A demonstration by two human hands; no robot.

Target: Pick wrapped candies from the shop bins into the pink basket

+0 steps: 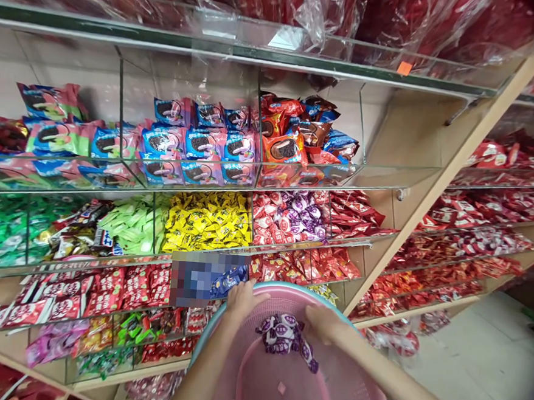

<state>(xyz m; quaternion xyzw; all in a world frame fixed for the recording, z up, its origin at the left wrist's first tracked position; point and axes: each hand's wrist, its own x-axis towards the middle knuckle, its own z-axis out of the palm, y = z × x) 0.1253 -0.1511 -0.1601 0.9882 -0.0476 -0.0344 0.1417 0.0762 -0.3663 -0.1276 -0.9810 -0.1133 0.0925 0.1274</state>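
I see my L hand (240, 300) gripping 1 pink basket (283, 294); R hand (324, 326) curled inside, hold unclear, w/ few purple candies (281, 335); more candies (303, 219) beyond basket.

Basket (261, 379) plastic (rather matt); candy wrappers (282, 334) glossy

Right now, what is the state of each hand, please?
Left hand: at the rim of the pink basket; grip cannot be told.
Right hand: inside it, beside purple-and-white candies; open or closed cannot be told.
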